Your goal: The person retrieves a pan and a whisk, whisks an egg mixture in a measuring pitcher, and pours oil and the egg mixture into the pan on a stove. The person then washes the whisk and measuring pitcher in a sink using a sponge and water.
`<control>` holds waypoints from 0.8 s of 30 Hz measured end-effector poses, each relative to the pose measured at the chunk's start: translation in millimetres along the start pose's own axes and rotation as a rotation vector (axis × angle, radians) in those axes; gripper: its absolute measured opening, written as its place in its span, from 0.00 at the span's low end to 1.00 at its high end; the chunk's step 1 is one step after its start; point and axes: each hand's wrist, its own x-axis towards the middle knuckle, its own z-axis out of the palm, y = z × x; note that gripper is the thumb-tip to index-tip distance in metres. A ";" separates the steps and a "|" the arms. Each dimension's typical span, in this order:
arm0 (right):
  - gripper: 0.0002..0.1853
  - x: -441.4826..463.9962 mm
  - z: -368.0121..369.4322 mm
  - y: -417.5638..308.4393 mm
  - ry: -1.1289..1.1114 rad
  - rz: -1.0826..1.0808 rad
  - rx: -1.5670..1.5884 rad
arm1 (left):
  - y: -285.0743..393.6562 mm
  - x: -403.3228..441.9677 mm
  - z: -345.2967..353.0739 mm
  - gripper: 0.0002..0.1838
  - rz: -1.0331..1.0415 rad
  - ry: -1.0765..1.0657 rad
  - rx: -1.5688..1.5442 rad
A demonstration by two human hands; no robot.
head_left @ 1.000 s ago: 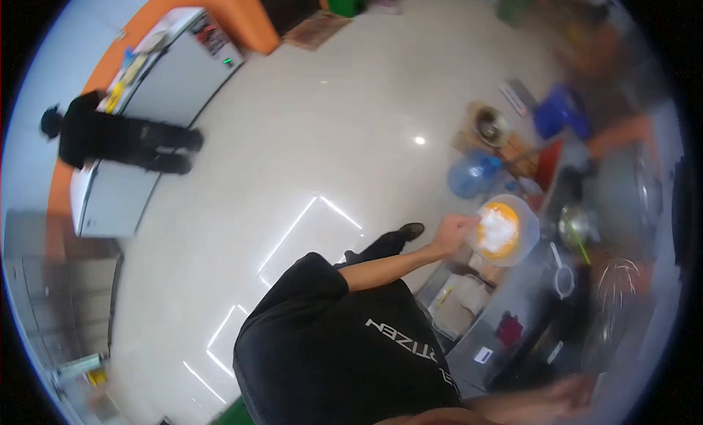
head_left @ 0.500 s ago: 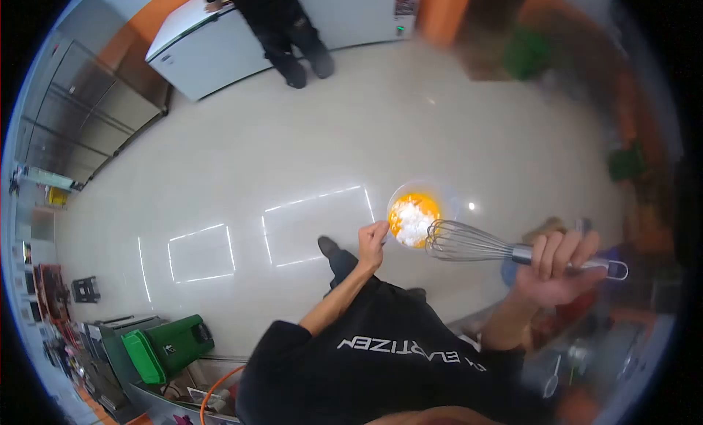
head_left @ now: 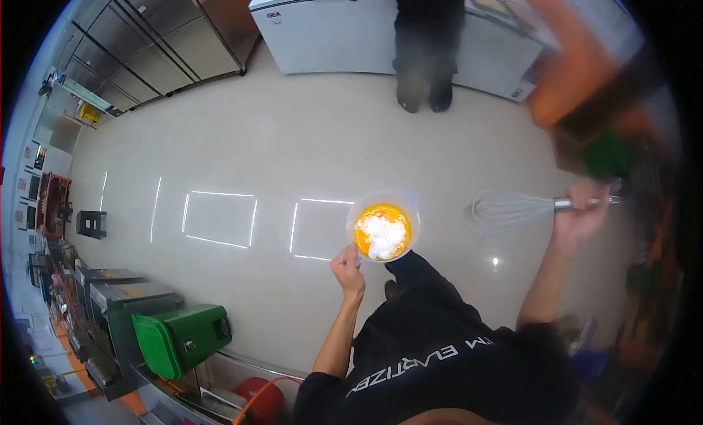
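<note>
My left hand (head_left: 348, 271) is closed on the handle of a clear plastic jug (head_left: 414, 209) in the middle of the view. Inside the jug, white powder (head_left: 386, 237) lies on an orange-yellow liquid (head_left: 392, 211). Off to the right, my right hand (head_left: 584, 209) is wrapped round the metal handle of a wire whisk (head_left: 512, 207). The whisk's wires point left, toward the jug, and are apart from it.
A person in dark clothes (head_left: 428, 44) stands at a white chest freezer (head_left: 329, 37). Steel cabinets (head_left: 165, 44) are at the upper left. A green bin (head_left: 183, 339) stands at the lower left, with a black stool (head_left: 91, 224) beyond it on the tiled floor.
The view has swung away from the counter. The whisk came into my right hand and was over the jug's rim half a second ago; now it is farther right, apart from the jug.
</note>
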 end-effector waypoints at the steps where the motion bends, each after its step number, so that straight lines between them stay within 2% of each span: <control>1: 0.19 17.5 7.1 32.5 0.006 -0.049 -0.100 | 9.1 29.3 -5.7 0.20 0.004 0.040 0.002; 2: 0.18 34.3 12.5 65.0 0.011 -0.104 -0.196 | 18.3 60.7 -10.4 0.20 0.011 0.075 0.003; 3: 0.16 65.9 32.3 135.8 -0.015 -0.137 -0.300 | 34.3 141.8 -14.1 0.20 0.020 0.101 0.004; 4: 0.15 82.5 30.8 181.5 -0.049 -0.175 -0.394 | 38.6 187.0 -20.9 0.21 0.063 0.122 0.061; 5: 0.13 97.4 20.7 216.6 -0.093 -0.222 -0.480 | 39.1 215.7 -27.9 0.21 0.117 0.145 0.106; 6: 0.09 113.8 -20.6 253.7 -0.140 -0.166 -0.620 | 40.3 246.4 -42.0 0.21 0.103 0.135 0.150; 9: 0.08 145.2 -20.4 394.0 -0.358 -0.256 -1.424 | 59.1 374.0 -29.9 0.22 0.229 0.185 0.216; 11: 0.10 153.9 10.2 458.8 -0.504 0.157 -1.489 | 82.6 407.7 -43.2 0.21 0.176 0.228 0.219; 13: 0.11 165.9 79.2 514.5 -0.597 0.316 -1.374 | 109.7 473.7 -33.2 0.21 0.094 0.251 0.081; 16: 0.13 207.9 132.2 628.7 -0.777 0.560 -1.337 | 144.9 603.2 -9.7 0.18 0.063 0.260 -0.046; 18: 0.18 230.1 166.0 694.6 -0.933 0.747 -1.362 | 157.1 682.1 2.3 0.17 0.041 0.271 -0.103; 21: 0.19 234.7 152.8 776.1 -1.030 0.750 -1.407 | 159.9 772.5 15.4 0.16 0.027 0.298 -0.163; 24: 0.21 247.7 126.0 874.2 -0.963 0.666 -1.486 | 168.2 911.1 32.9 0.16 0.025 0.294 -0.142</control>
